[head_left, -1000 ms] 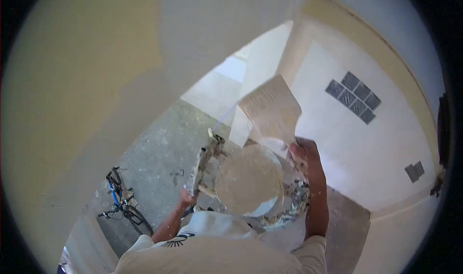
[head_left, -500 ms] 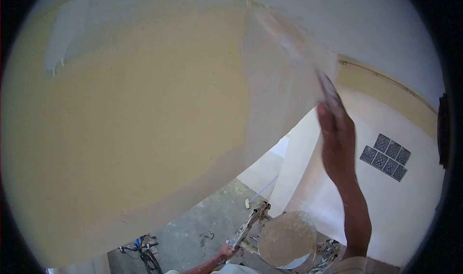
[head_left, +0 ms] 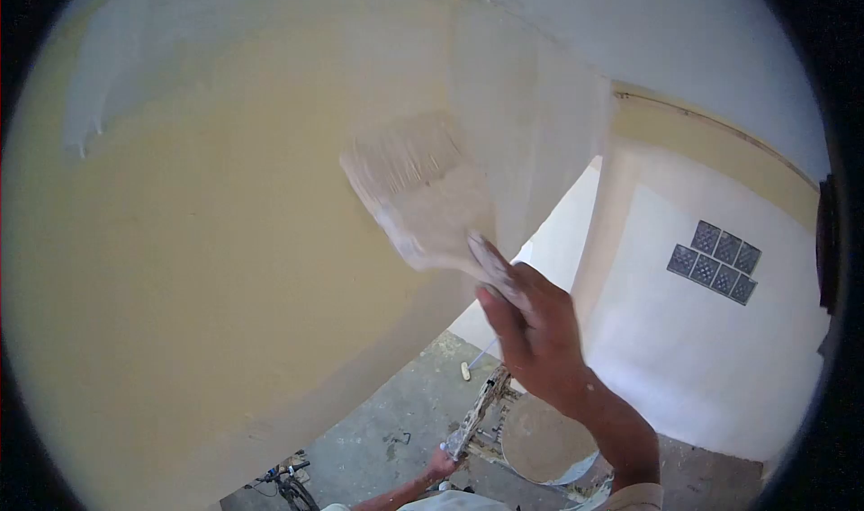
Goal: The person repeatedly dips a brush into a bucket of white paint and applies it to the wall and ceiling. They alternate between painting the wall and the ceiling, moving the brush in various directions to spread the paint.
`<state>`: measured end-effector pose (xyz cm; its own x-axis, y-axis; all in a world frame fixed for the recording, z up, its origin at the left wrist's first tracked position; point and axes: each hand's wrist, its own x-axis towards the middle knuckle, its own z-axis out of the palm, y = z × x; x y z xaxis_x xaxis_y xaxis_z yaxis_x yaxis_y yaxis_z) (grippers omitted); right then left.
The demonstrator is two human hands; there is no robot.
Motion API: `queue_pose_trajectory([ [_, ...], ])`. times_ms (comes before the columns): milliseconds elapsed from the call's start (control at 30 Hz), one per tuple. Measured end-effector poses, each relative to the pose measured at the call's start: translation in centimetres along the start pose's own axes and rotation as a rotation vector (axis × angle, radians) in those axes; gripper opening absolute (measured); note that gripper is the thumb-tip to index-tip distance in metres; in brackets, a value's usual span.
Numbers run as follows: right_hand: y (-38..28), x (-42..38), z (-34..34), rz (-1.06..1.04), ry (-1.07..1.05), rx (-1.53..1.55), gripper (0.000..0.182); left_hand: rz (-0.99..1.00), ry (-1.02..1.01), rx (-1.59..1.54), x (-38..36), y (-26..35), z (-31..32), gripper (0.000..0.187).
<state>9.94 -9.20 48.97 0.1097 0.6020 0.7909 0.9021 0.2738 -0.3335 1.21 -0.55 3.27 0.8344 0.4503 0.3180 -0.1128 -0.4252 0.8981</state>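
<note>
My right hand (head_left: 540, 331) is closed around the handle of a wide paintbrush (head_left: 450, 210). The brush's broad bristles lie against or very close to a yellow wall (head_left: 243, 241), beside a band of pale paint (head_left: 499, 133). Low in the view, my left hand (head_left: 441, 464) grips the paint-spattered rail of a ladder (head_left: 477, 412). Between the ladder and my right forearm stands a round bucket (head_left: 544, 441), its top brownish with a whitish patch at the lower edge.
Far below is a grey floor (head_left: 360, 443) with a bicycle (head_left: 286, 486) at the lower left. A roller with a blue pole (head_left: 466, 371) is on the floor. White ceiling (head_left: 648, 34) meets the wall above. Patterned vent blocks (head_left: 715, 264) sit in the right-hand wall.
My right hand and the paintbrush have swung down and left from the upper wall edge onto the yellow area. My left hand keeps its hold on the ladder; the view has shifted slightly.
</note>
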Motion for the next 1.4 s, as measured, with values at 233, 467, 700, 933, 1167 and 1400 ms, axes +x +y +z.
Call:
queue_pose_trajectory([
  [233, -1.7, 4.2, -5.8, 0.151, 0.286, 0.044, 0.038, -0.386, -0.21, 0.027, 0.2, 2.0, -1.2, 0.039],
  [467, -1.4, 9.8, -7.5, -0.091, 0.146, -0.216, 0.035, -0.03, 0.028, 0.021, -0.3, -1.2, 0.2, 0.033],
  [700, -1.9, 4.3, -7.3, -0.004, -0.086, -0.141, 0.033, -0.144, -0.054, 0.053, -0.7, -2.0, 0.1, 0.031],
  [933, -3.3, 6.6, -7.1, 0.159, 0.435, 0.152, 0.039, -0.156, -0.054, 0.006, -0.4, -1.8, -0.3, 0.03],
  [1167, -0.5, 9.4, -3.8, -0.167, 0.302, -0.135, 0.038, -0.258, -0.103, 0.101, -1.0, -4.8, 0.6, 0.033],
  [1400, -0.5, 3.2, -2.5, -0.031, 0.029, -0.103, 0.034, -0.475, -0.107, -0.039, 0.6, 4.3, -1.3, 0.031],
])
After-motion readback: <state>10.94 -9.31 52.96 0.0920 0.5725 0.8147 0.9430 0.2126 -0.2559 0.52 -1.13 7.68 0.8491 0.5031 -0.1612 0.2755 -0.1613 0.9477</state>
